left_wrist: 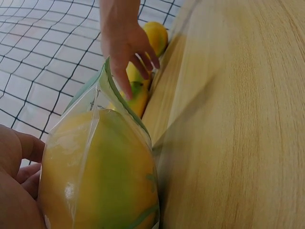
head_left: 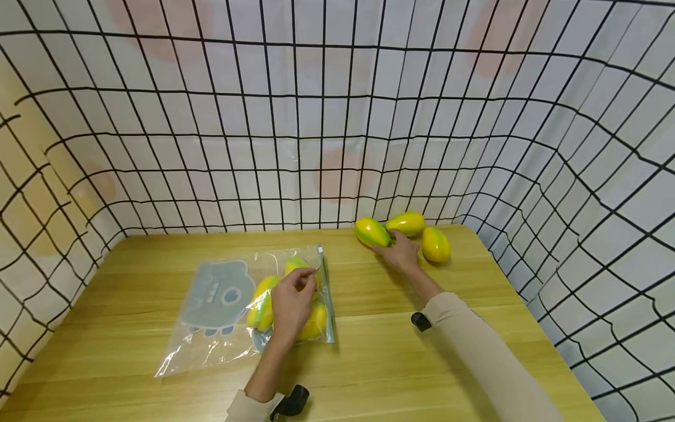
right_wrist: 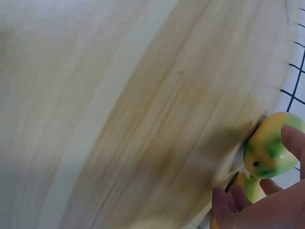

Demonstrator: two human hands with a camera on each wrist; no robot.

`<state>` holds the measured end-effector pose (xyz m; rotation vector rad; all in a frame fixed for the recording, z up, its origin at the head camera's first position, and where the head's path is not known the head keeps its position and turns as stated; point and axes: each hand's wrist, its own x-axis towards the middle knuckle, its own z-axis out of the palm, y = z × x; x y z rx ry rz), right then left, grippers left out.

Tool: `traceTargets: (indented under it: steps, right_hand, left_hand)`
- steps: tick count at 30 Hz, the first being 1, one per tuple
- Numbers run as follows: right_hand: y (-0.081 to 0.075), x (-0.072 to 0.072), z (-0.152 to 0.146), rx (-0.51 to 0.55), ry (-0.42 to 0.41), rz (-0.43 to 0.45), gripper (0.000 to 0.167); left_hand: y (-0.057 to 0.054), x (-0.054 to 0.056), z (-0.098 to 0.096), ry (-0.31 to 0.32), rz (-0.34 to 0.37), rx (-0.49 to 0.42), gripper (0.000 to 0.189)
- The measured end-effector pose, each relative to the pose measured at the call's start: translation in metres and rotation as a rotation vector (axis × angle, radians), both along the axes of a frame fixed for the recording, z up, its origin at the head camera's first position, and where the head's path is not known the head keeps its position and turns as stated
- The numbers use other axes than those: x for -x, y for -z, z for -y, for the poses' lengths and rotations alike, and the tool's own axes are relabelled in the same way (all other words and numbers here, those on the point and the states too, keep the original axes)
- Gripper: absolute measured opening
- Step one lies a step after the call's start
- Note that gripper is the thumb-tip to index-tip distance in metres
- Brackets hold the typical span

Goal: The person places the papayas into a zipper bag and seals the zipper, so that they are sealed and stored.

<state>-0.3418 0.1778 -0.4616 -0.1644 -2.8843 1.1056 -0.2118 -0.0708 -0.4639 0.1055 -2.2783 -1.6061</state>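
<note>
A clear zip bag (head_left: 218, 340) with a blue-grey cartoon print lies flat, several yellow-green mangoes (head_left: 261, 305) inside near its mouth. My left hand (head_left: 292, 302) lies over the bag, thumb and forefinger pinching its upper film near the zip edge. In the left wrist view a bagged mango (left_wrist: 105, 171) fills the front, beside curled fingers (left_wrist: 31, 148). At the back right, my right hand (head_left: 401, 252) reaches with spread fingers to the leftmost loose mango (head_left: 371, 232). Its thumb overlaps a mango (right_wrist: 269, 148) in the right wrist view. Two more mangoes (head_left: 406, 224) lie beside it.
A black wire grid (head_left: 295, 138) with pale cloth behind it encloses the wooden table (head_left: 369, 363) at the back and sides. The loose mangoes sit close to the back grid. The rightmost mango (head_left: 436, 245) lies near the table's right edge.
</note>
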Motion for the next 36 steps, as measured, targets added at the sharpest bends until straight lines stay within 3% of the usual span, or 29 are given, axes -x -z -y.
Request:
traceTargets:
  steps: [23, 36]
  right_hand:
    - [0.0019, -0.0044, 0.0031, 0.033, 0.048, 0.035, 0.061]
    - [0.0003, -0.0043, 0.0031, 0.036, 0.058, 0.093, 0.066]
  left_hand:
    - [0.0004, -0.0007, 0.0013, -0.002, -0.005, 0.002, 0.019]
    - [-0.0007, -0.0008, 0.0009, -0.004, 0.008, 0.010, 0.019]
